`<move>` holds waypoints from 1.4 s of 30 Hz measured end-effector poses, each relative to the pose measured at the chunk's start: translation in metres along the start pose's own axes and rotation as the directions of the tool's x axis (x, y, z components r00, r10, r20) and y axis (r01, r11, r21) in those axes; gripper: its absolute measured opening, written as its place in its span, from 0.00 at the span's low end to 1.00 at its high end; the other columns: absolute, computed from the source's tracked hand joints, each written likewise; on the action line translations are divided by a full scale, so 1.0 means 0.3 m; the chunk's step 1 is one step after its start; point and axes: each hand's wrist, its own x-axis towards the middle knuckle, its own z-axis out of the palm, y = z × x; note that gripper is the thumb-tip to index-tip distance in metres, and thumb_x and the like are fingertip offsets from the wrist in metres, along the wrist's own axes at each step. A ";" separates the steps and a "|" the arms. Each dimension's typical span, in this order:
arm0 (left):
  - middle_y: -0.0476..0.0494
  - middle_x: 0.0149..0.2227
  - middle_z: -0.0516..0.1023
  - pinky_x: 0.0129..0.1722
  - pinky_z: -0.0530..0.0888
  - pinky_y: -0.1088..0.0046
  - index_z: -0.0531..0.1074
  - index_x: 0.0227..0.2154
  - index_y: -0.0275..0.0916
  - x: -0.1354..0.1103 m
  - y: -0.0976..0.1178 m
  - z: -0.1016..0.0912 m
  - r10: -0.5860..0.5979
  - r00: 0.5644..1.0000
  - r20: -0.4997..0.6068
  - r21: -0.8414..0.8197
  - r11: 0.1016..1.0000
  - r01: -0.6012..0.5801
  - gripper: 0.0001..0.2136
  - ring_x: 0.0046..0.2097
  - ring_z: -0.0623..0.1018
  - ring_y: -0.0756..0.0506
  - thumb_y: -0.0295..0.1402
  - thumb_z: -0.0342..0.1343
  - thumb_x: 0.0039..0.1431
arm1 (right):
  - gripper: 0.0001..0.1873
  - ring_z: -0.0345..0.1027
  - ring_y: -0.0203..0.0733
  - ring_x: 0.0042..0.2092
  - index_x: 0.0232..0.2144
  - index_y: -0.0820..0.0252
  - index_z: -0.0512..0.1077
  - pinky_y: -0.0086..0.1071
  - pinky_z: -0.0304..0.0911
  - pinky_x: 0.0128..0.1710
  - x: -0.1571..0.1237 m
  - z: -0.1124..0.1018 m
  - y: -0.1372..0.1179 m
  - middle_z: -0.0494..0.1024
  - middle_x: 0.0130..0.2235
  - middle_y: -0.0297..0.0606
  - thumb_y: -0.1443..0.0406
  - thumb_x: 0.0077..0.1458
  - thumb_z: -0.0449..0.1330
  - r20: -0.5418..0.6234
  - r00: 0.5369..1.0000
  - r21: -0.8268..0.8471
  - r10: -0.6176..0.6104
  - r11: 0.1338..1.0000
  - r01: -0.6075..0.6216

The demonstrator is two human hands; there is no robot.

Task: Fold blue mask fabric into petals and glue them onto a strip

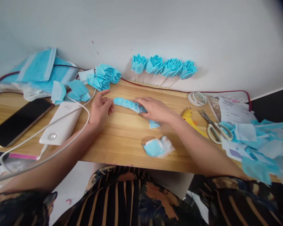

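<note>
A row of overlapping light-blue fabric petals (126,103) lies across the middle of the wooden table. My right hand (153,109) bends its fingers over the right end of this row, gripping it there. Just off the row's left end is my left hand (101,107), its index finger stretched out, the others loosely curled and nothing visible in them. A small blue piece (154,124) shows below my right hand. Closer to the table's front edge lies a little stack of blue and white cut pieces (158,147).
Several blue fabric roses (172,67) lean on the wall, more (105,77) lie left. Face masks (37,67), a phone (21,121) and a cabled power bank (61,122) are left. Right are tape rolls (197,98), a yellow tool (191,120), scissors (215,127) and scraps (259,141).
</note>
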 end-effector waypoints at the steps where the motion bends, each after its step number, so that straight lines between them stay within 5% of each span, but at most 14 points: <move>1: 0.56 0.23 0.71 0.18 0.62 0.78 0.65 0.49 0.37 0.004 -0.001 -0.004 0.014 1.000 -0.017 -0.006 1.000 -0.015 0.20 0.20 0.68 0.53 0.28 0.55 0.51 | 0.35 0.69 0.56 0.60 0.65 0.55 0.64 0.45 0.65 0.56 0.007 -0.003 0.006 0.74 0.61 0.47 0.70 0.55 0.61 -0.009 1.000 -0.014 0.001 1.000 -0.002; 7: 0.56 0.23 0.70 0.20 0.63 0.78 0.66 0.47 0.38 0.030 0.003 -0.022 0.079 0.993 -0.085 -0.024 0.996 -0.081 0.17 0.21 0.68 0.53 0.25 0.54 0.52 | 0.30 0.68 0.54 0.62 0.66 0.61 0.64 0.46 0.63 0.60 0.067 -0.026 0.056 0.73 0.63 0.49 0.63 0.62 0.59 -0.076 0.997 0.128 -0.014 0.991 0.023; 12: 0.55 0.24 0.70 0.19 0.62 0.78 0.67 0.45 0.38 0.038 0.011 -0.024 0.065 0.992 -0.110 -0.032 0.997 -0.068 0.16 0.22 0.68 0.53 0.25 0.53 0.53 | 0.19 0.74 0.49 0.55 0.55 0.60 0.75 0.41 0.65 0.56 0.195 0.004 0.037 0.80 0.56 0.46 0.68 0.64 0.55 -0.161 0.987 0.181 -0.010 0.983 0.039; 19: 0.54 0.25 0.71 0.20 0.62 0.79 0.68 0.44 0.37 0.042 -0.001 -0.029 -0.003 0.995 -0.098 -0.044 0.999 -0.002 0.15 0.22 0.68 0.53 0.28 0.54 0.51 | 0.13 0.74 0.46 0.46 0.45 0.60 0.79 0.35 0.63 0.44 0.347 0.042 -0.036 0.83 0.45 0.43 0.69 0.63 0.56 -0.096 0.992 0.116 -0.080 0.989 0.091; 26: 0.53 0.28 0.69 0.20 0.62 0.78 0.70 0.42 0.37 0.058 -0.026 -0.026 -0.003 0.997 -0.072 -0.007 1.000 0.003 0.15 0.22 0.66 0.54 0.28 0.55 0.49 | 0.07 0.68 0.41 0.38 0.30 0.60 0.74 0.33 0.55 0.37 0.379 0.051 -0.027 0.80 0.36 0.40 0.72 0.59 0.58 -0.075 0.990 0.114 -0.121 0.985 0.129; 35: 0.44 0.41 0.74 0.24 0.67 0.77 0.70 0.46 0.37 0.058 -0.042 -0.024 -0.004 0.999 -0.051 0.078 0.997 0.008 0.19 0.27 0.70 0.53 0.27 0.55 0.48 | 0.12 0.73 0.39 0.40 0.44 0.62 0.74 0.31 0.62 0.41 0.343 0.065 0.020 0.82 0.41 0.40 0.71 0.57 0.57 -0.110 0.991 0.363 -0.081 0.925 0.116; 42: 0.46 0.38 0.73 0.24 0.67 0.77 0.69 0.46 0.37 0.064 -0.044 -0.028 -0.001 0.999 -0.032 0.080 0.997 0.004 0.19 0.27 0.69 0.53 0.29 0.56 0.48 | 0.22 0.69 0.37 0.35 0.50 0.63 0.75 0.29 0.60 0.37 0.368 0.095 -0.002 0.80 0.35 0.36 0.73 0.52 0.55 -0.072 0.993 0.316 -0.097 0.942 0.114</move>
